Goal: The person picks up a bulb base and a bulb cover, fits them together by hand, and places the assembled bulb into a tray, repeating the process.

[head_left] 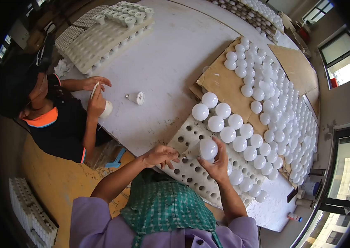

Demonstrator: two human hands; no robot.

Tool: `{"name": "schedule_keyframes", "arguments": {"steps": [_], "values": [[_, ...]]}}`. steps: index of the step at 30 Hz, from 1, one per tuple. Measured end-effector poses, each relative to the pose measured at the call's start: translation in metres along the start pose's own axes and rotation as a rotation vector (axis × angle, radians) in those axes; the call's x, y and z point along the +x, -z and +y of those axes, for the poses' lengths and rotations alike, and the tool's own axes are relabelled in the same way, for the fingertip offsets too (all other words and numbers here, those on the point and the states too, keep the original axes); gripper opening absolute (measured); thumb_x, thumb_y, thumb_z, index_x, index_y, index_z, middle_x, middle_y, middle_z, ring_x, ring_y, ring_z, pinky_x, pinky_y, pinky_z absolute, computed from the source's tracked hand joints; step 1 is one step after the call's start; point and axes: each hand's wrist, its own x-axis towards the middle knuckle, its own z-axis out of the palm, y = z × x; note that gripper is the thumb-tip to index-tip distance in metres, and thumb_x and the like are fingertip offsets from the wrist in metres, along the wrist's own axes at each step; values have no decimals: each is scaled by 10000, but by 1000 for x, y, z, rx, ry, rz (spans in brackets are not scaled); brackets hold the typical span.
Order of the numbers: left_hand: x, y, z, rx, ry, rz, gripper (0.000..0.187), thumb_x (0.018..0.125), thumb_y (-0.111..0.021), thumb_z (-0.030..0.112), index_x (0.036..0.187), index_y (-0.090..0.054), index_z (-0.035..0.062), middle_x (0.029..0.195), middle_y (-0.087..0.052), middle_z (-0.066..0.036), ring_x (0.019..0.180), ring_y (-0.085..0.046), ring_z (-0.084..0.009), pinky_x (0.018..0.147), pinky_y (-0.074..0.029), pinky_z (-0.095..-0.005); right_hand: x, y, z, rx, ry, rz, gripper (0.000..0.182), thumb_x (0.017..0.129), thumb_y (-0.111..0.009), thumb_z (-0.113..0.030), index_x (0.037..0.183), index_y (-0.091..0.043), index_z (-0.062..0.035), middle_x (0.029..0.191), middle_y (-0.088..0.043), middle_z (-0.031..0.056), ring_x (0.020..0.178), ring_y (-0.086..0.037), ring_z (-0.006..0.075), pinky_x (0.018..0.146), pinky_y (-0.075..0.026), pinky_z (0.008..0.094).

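Your right hand (pixel 216 165) curled around a white bulb (pixel 207 149) above the holed foam tray (pixel 185 138), your left hand (pixel 160 156) pinching at its base, fingers closed, perhaps twisting, co-worker's hands (pixel 96 97) well apart.

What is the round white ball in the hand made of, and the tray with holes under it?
The bulb in the right hand looks like frosted plastic or glass: smooth, milky, softly shiny. The holed tray looks like moulded foam or pulp: matte, off-white, thick-edged. The brown sheet looks like cardboard.
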Motion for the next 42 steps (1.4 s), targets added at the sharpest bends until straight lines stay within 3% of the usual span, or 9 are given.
{"name": "schedule_keyframes", "arguments": {"steps": [5, 7, 13, 18, 22, 25, 31, 37, 42], "values": [[7, 67, 13, 446, -447, 856, 236, 903, -594, 97, 1110, -606, -15, 1035, -683, -116, 807, -676, -152, 596, -516, -245, 58, -16, -1, -463, 337, 80, 745, 596, -810, -58, 1251, -455, -48, 1141, -520, 178, 1034, -536, 344, 861, -477, 422], [10, 98, 26, 622, -476, 1078, 301, 848, -580, -6, 1148, -567, -25, 1116, -645, -163, 1009, -636, -254, 816, -517, -305, 69, -25, 3, -519, 397, 17, 730, 603, -808, -73, 1247, -463, -61, 1146, -521, 179, 1028, -531, 355, 860, -474, 435], [21, 196, 20, 1243, -344, 1328, 641, 724, -471, -168, 1334, -401, 19, 1465, -303, -226, 1349, -308, -373, 1087, -331, -395, 68, -39, 3, -782, 251, -309, 683, 636, -809, -183, 1244, -507, -112, 1207, -530, 128, 1079, -537, 334, 888, -485, 416], [22, 236, 22, 1345, -127, 1032, 671, 723, -515, -164, 1356, -379, 12, 1490, -260, -208, 1372, -235, -408, 1125, -273, -408, 62, -16, -8, -745, 316, -328, 562, 710, -773, -255, 1216, -575, -110, 1238, -529, 120, 1080, -548, 322, 900, -485, 405], [25, 243, 28, 1614, -94, 937, 576, 716, -531, -167, 1269, -451, -22, 1477, -277, -226, 1362, -281, -372, 1127, -253, -416, 76, 57, -13, -669, 303, 125, 490, 701, -761, -59, 1164, -600, -68, 1145, -595, 143, 984, -611, 305, 815, -525, 363], [24, 226, 40, 1623, -113, 861, 535, 703, -558, -152, 1219, -489, -29, 1421, -362, -237, 1318, -345, -376, 1103, -284, -419, 104, 148, 26, -754, 61, 518, 408, 756, -711, -82, 1148, -596, -72, 1136, -596, 149, 962, -604, 342, 801, -512, 389], [28, 205, 33, 1611, -102, 815, 500, 681, -664, -54, 1161, -524, -36, 1264, -522, -251, 1173, -494, -393, 1015, -386, -432, 131, 240, 83, -1281, -421, 367, 552, 804, -662, -321, 1302, -511, -139, 1315, -484, 146, 1125, -550, 316, 906, -476, 412], [21, 182, 4, 1099, -71, 988, 559, 707, -693, 15, 1227, -493, -16, 1229, -551, -248, 1051, -588, -359, 873, -484, -375, 147, 234, 76, -1145, -631, 258, 760, 667, -739, -492, 1289, -510, -120, 1271, -489, 201, 1106, -557, 349, 889, -481, 430], [11, 106, 13, -215, -522, 737, 499, 750, -674, 60, 1213, -497, 6, 1104, -638, -192, 812, -649, -198, 679, -515, -330, 134, 231, 73, -1077, -556, 277, 756, 677, -740, -496, 1286, -497, -119, 1245, -513, 206, 1102, -557, 360, 889, -479, 444]]}}
